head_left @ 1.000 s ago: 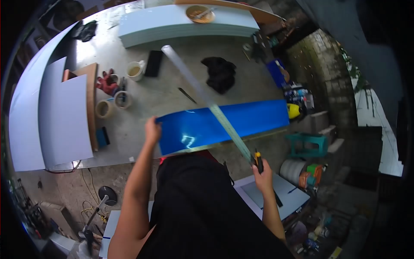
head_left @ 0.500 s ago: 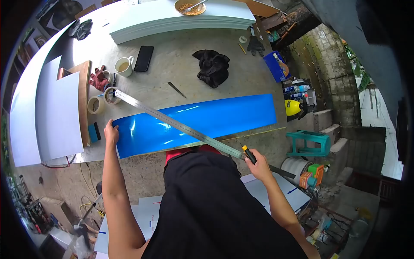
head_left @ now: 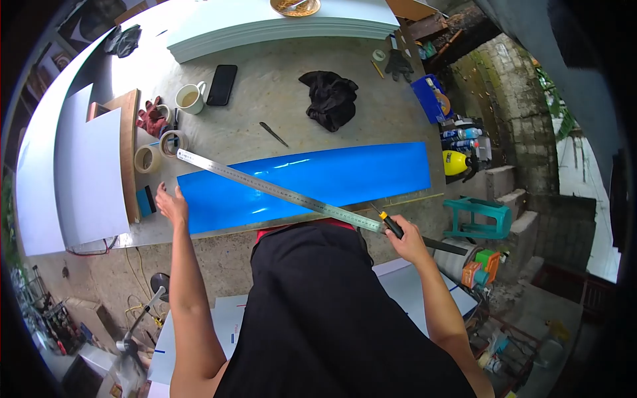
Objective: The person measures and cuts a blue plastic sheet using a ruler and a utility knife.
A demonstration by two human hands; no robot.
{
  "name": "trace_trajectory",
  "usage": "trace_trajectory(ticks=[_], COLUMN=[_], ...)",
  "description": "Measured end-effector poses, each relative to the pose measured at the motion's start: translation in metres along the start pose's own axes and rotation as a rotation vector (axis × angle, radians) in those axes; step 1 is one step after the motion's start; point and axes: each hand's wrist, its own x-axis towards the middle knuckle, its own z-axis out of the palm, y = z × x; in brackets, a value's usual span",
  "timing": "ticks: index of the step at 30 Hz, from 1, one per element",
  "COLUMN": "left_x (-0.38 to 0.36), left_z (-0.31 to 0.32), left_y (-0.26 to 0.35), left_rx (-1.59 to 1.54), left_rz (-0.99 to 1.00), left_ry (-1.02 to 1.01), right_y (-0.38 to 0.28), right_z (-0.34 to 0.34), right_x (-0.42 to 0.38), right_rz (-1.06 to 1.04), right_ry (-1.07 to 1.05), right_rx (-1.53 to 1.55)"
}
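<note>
A long glossy blue sheet (head_left: 371, 169) lies along the table's near edge. At its left end, my left hand (head_left: 174, 204) is open, with thumb and fingers apart beside the sheet's edge. Across the sheet, slanting from upper left to lower right, is a long steel ruler (head_left: 265, 188). My right hand (head_left: 410, 242) is closed around a cutter knife (head_left: 391, 225) with a black-and-yellow handle, its thin dark tip pointing up and left. The ruler's right part passes under this hand and emerges beyond it; whether the fingers also grip it is hard to see.
On the table (head_left: 252, 132) are tape rolls (head_left: 147, 159), a mug (head_left: 190, 98), a phone (head_left: 222, 85), a slim dark knife (head_left: 273, 134) and a black cloth (head_left: 332, 99). Stacked white panels (head_left: 285, 30) bear a bowl (head_left: 295, 6). A green stool (head_left: 478, 217) stands right.
My left hand has let go of the blue sheet's left corner and opened its fingers. The sheet's near left corner has shifted slightly up. My right hand still holds the cutter knife.
</note>
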Motion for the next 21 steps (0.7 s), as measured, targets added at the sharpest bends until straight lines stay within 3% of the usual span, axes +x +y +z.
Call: trace_trajectory(ticks=[3, 7, 13, 16, 18, 21], left_x=[-0.046, -0.145, -0.273, -0.312, -0.327, -0.339], left_z=[0.01, 0.01, 0.028, 0.024, 0.02, 0.018], left_y=[-0.003, 0.05, 0.136, 0.17, 0.186, 0.2], left_rx=[-0.207, -0.434, -0.385, -0.381, -0.297, -0.276], left_rz=[0.081, 0.006, -0.155, -0.175, -0.056, -0.106], left_ry=[0.015, -0.028, -0.067, -0.07, -0.043, -0.083], right_y=[0.02, 0.052, 0.098, 0.105, 0.105, 0.102], right_z=[-0.008, -0.023, -0.021, -0.006, 0.003, 0.021], right_x=[0.029, 0.081, 0.169, 0.206, 0.226, 0.248], right_rz=[-0.041, -0.106, -0.376, -0.415, -0.468, -0.421], right_ry=[-0.051, -0.147, -0.257, -0.363, -0.382, -0.426], right_rx=[0.001, -0.037, -0.088, 0.004, 0.006, 0.031])
